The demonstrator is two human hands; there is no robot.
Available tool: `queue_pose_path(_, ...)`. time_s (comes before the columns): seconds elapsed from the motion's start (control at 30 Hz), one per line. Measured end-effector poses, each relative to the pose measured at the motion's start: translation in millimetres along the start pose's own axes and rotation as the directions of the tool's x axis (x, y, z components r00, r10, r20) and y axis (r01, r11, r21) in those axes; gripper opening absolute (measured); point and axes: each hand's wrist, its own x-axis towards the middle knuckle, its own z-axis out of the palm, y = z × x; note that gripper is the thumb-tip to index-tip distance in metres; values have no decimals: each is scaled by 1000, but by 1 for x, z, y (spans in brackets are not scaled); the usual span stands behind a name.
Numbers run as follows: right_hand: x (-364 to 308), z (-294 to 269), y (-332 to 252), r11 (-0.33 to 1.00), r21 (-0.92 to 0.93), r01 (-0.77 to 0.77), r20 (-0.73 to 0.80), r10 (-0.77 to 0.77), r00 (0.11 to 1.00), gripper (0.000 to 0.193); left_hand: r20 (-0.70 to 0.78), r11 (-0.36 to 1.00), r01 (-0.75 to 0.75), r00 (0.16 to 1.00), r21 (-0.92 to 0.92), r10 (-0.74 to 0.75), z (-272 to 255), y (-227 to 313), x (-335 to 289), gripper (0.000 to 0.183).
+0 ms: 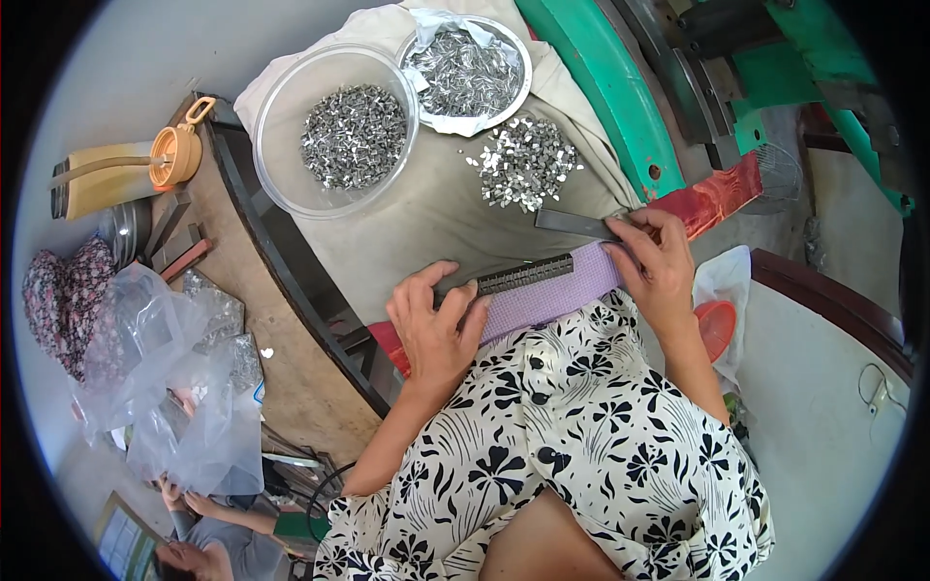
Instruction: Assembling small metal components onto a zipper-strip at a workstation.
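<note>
Left hand (433,324) holding 1 end of the slotted black strip (526,275) on a lilac pad (547,304), right hand (659,266) pinching a flat grey bar (572,224); heaped metal pieces (528,163) suggest much left, completed work being unclear.

One wide fisheye view looks down from the person's head, close above the left hand (433,327) and right hand (661,266).
</note>
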Motion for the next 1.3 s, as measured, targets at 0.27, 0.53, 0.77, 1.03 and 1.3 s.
queue_pose_path(0.27,10,5,-3,1000,7,19,80,-19,997,32,-23,1000,-27,999,13,28,3,-2,-2,23)
queue_pose_path(0.53,11,-2,5,999,49,1,107,-6,994,28,-30,998,-50,998,42,51,3,-2,-3,23)
queue_pose_path(0.77,3,-9,14,998,65,-14,57,10,998,26,-19,999,-43,999,25,44,3,-6,-6,24)
queue_pose_path(1.03,-4,-11,17,997,68,-28,-15,29,999,27,0,999,-37,999,13,37,3,-5,-5,24)
queue_pose_path(1.3,-1,-12,13,996,85,-2,-24,4,1000,26,-18,999,-30,999,14,30,2,-1,-3,27)
